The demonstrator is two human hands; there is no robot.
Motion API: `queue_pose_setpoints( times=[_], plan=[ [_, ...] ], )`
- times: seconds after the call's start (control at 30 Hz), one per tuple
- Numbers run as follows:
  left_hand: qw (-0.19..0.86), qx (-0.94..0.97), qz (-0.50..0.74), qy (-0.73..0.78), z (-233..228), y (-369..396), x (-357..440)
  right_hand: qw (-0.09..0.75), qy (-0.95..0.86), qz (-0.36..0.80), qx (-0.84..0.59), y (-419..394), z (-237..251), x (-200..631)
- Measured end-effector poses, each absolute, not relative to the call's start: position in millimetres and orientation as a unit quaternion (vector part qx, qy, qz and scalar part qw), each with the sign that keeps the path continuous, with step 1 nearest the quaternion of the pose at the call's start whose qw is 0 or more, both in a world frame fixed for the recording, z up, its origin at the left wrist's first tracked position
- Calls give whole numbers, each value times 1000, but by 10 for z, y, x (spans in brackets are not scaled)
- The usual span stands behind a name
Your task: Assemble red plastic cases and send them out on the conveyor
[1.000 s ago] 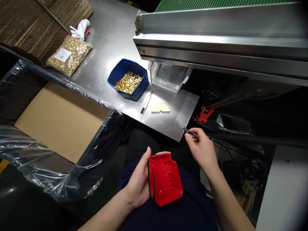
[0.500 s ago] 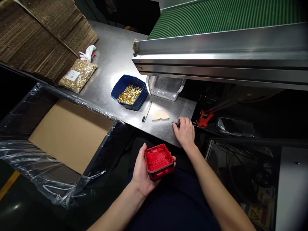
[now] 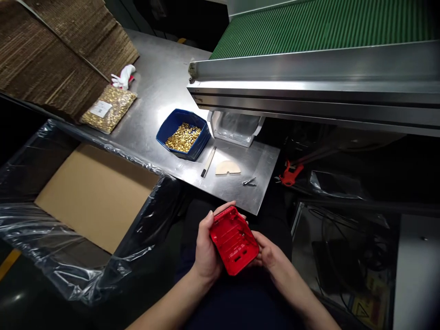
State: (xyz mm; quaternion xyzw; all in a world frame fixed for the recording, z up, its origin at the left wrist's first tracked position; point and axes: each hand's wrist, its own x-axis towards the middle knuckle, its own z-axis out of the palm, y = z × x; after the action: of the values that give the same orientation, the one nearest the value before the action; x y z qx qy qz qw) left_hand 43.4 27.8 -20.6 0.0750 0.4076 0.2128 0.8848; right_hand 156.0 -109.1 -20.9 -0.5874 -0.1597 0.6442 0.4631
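1. Both hands are gripping a red plastic housing [image 3: 234, 239] over the lap: the left hand [image 3: 205, 250] is wrapping its left edge, the right hand [image 3: 268, 255] is cradling its right underside.
2. Tweezers [image 3: 249, 182] are lying on the table [image 3: 154, 91].
3. Farther back, a blue bin [image 3: 183, 135] is holding brass parts.

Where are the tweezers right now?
In the head view the tweezers lie on the steel table near its front right corner, just right of the beige half-round piece and left of the red clamp; neither hand touches them.
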Motion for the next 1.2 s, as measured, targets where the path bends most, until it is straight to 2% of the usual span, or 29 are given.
queue_pose_setpoints(
  times=[0.13,0.27,0.4,0.5,0.63,0.77,0.93,1.1,1.2],
  plan=[
    [900,161,224,338,-217,268,378,475,-173,625,-596,-1056,-128,1575],
    [919,179,223,272,-284,370,238,400,-297,496,-711,-1078,-34,1747],
    [948,151,76,268,-402,373,105,372,-519,343,-689,-1013,128,1941],
    [960,153,-18,232,-446,296,54,360,-592,338,-637,-886,179,1988],
    [941,278,-20,192,-407,274,30,297,-655,335,-609,-769,135,1929],
    [941,268,-28,206,-365,302,6,280,-600,374,-650,-742,107,1880],
    [943,184,-2,278,-406,227,-49,219,-395,452,-769,-807,84,1930],
    [921,200,35,332,-516,154,-53,338,-294,637,-627,-839,73,1812],
    [912,231,63,334,-561,137,-33,390,-268,654,-591,-799,85,1659]
  ],
)
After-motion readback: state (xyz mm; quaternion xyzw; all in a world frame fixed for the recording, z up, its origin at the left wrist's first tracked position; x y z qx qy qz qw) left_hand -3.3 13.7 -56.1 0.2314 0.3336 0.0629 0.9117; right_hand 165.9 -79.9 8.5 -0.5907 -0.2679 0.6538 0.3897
